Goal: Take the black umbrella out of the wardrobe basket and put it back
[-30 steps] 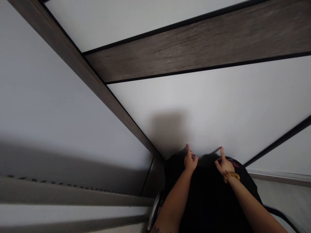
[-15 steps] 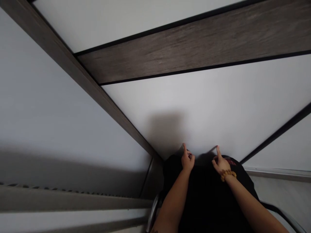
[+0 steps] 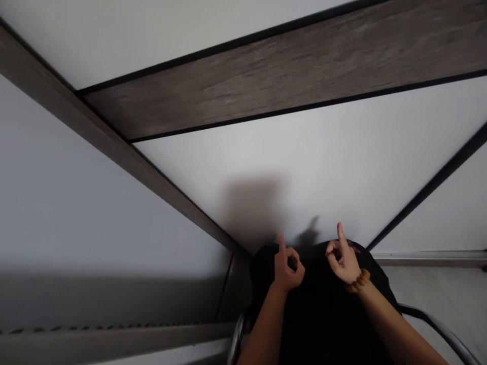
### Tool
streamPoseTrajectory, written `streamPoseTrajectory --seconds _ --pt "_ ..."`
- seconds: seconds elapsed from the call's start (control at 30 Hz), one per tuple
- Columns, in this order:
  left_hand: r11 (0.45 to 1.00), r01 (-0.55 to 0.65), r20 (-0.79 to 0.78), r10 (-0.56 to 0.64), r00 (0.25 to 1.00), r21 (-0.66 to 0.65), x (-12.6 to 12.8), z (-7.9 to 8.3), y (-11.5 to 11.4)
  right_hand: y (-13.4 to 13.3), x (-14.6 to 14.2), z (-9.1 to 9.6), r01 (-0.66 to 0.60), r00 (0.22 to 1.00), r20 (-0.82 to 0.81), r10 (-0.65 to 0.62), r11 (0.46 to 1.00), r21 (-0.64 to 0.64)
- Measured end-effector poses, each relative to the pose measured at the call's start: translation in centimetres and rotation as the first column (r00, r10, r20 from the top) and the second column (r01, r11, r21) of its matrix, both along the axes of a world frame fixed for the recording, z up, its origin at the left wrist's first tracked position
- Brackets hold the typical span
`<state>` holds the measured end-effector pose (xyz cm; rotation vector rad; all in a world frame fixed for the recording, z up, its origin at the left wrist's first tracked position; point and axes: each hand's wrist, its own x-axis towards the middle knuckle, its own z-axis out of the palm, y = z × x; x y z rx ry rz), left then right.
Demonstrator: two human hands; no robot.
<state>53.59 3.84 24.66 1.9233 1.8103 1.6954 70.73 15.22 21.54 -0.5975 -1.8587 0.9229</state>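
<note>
Two curved metal tubes [image 3: 437,324] flank a black garment [image 3: 323,314], one on each side. Over the garment's upper left edge, the left hand [image 3: 288,266] stands narrow, one digit raised and the others curled into a ring, no held item seen. Over its upper right edge, the right hand [image 3: 342,258], beaded bracelet [image 3: 357,281] at the wrist, is also narrow and shows nothing held, index finger [image 3: 340,235] raised.

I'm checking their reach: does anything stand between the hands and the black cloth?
Nothing visible does. The left hand and right hand are raised directly over the black cloth, with no object between; whether they touch it can't be told.
</note>
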Motion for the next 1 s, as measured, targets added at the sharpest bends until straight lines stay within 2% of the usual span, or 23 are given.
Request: streamPoseTrajectory --seconds 0.1,0.2,0.37,0.43,0.47,0.53,0.6,0.67,0.73,0.87,1.0 --pt "0.999 0.032 -0.018 -0.032 0.999 0.013 -0.3 2.2 -0.3 0.0 -0.2 1.3 -0.022 1.0 0.003 0.022 1.0 0.01" --pt "1.0 0.024 -0.039 -0.024 0.999 0.001 -0.9 3.1 -0.1 0.1 -0.4 1.7 -0.014 1.0 0.006 0.014 1.0 0.008" --pt "1.0 -0.015 -0.077 0.016 0.997 0.012 -1.5 2.9 0.5 0.3 -0.3 2.2 0.008 1.0 0.007 -0.008 1.0 -0.005" --pt "0.994 -0.104 -0.115 0.109 0.987 0.044 -2.4 2.6 0.8 0.6 0.0 2.5 0.057 0.998 0.027 -0.058 0.998 0.032" --pt "0.981 -0.183 -0.152 0.192 0.97 0.07 -3.1 2.4 1.0 0.9 0.2 2.6 0.108 0.993 0.03 -0.11 0.991 0.079" --pt "0.917 -0.373 -0.236 0.397 0.887 0.14 -5.1 2.6 1.5 1.9 0.8 2.9 0.26 0.963 0.01 -0.268 0.942 0.213" --pt "0.82 -0.547 -0.283 0.571 0.771 0.168 -7.4 3.2 2.1 3.4 1.2 3.4 0.411 0.902 -0.017 -0.431 0.847 0.337" --pt "0.736 -0.67 -0.297 0.663 0.687 0.093 -9.6 4.0 2.9 4.9 1.4 4.2 0.486 0.842 0.011 -0.539 0.767 0.418" --pt "0.691 -0.723 -0.317 0.684 0.657 -0.006 -11.1 4.8 3.8 6.3 1.2 5.0 0.474 0.812 0.078 -0.578 0.733 0.488" --pt "0.696 -0.716 -0.333 0.664 0.67 -0.053 -11.8 4.8 5.0 7.4 0.1 5.8 0.385 0.798 0.177 -0.576 0.713 0.586" --pt "0.708 -0.704 -0.324 0.656 0.682 -0.049 -11.2 4.2 5.3 7.6 -0.4 5.1 0.398 0.748 0.228 -0.624 0.696 0.598"
